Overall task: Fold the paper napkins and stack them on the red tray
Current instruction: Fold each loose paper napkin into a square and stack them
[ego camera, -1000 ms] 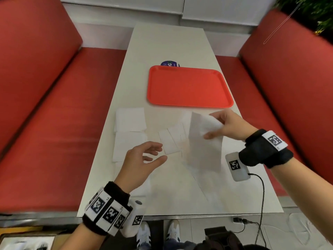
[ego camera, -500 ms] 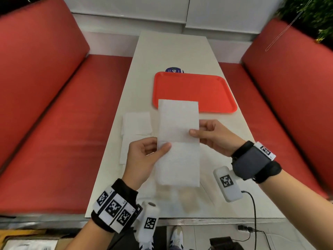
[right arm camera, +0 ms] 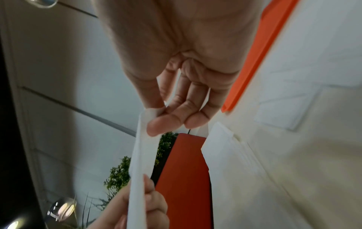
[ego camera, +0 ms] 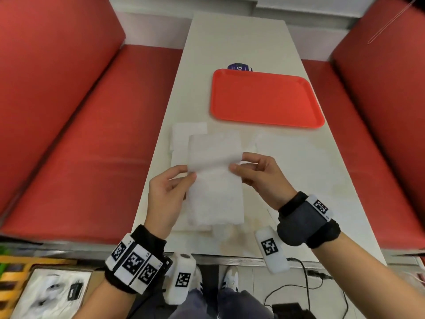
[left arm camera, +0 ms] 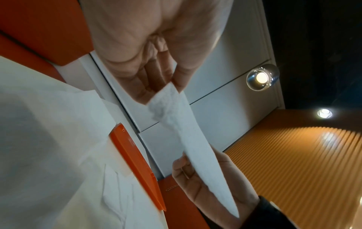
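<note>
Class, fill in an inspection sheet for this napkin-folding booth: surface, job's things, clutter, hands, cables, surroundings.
Surface: white table.
Job's things: red tray, nothing on it; held napkin raised above the table; loose napkins lying flat near the tray.
Clutter: dark round sticker partly under the tray's far edge.
Hands: left hand and right hand each pinch a side edge of the held napkin.
Cables: black cable hanging below the table's near edge.
Surroundings: red bench seats on both sides; plant; ceiling lamps.

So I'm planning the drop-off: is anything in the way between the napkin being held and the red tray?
Nothing visible. The napkin, pinched by the left hand and right hand, has only bare table ahead, and the red tray holds nothing.
</note>
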Available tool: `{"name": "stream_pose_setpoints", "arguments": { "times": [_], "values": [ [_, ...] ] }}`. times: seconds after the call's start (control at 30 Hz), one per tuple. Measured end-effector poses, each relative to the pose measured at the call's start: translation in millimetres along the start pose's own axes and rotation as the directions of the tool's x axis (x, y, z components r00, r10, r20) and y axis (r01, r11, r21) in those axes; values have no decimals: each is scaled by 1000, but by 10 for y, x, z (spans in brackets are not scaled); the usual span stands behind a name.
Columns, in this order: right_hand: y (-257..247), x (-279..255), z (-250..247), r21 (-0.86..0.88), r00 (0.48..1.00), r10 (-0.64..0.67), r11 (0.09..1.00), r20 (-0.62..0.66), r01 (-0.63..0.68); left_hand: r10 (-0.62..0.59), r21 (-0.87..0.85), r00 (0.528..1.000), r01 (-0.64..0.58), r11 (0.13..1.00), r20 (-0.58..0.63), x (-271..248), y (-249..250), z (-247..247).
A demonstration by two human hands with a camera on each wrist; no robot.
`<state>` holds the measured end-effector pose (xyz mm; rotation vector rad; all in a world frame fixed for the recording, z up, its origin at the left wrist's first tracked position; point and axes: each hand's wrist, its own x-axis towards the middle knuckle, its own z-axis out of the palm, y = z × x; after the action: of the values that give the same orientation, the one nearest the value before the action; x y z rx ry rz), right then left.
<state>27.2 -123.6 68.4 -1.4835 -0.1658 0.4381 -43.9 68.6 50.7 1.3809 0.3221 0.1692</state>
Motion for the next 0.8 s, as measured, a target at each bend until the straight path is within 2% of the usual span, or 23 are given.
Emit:
{"name": "stream_pose_setpoints", "arguments": {
  "times": [0.07, 0.17, 0.3, 0.37, 0.47, 0.6, 0.8],
  "values": [
    [75, -21, 48, 52, 1000, -10, 999, 17, 9, -33, -11, 999, 33, 999, 14, -18, -6, -80],
    [153, -83, 99, 27, 997, -9, 1000, 74, 7, -97, -37, 994, 99, 994, 54, -42, 9, -185],
    [305, -213, 150, -58, 990, 54, 997, 128, -47, -140, 75, 983, 132, 988, 117, -82, -79, -355],
    [435, -280, 212, -148, 993, 76, 987, 95, -61, -124, 158, 982, 101, 982, 145, -120, -179, -424],
    [573, -325, 323, -133, 992, 126, 984, 27, -121, -131, 230, 981, 96, 969, 145, -156, -311, -494],
    [649, -328, 444, -190, 977, 213, 959, -16, -212, -164, 125, 983, 152, 980, 88, -160, -381, -478],
    [653, -309, 642, -206, 972, 204, 962, 117, -177, -155, 48, 985, 152, 987, 79, -126, -376, -362]
  ]
}}
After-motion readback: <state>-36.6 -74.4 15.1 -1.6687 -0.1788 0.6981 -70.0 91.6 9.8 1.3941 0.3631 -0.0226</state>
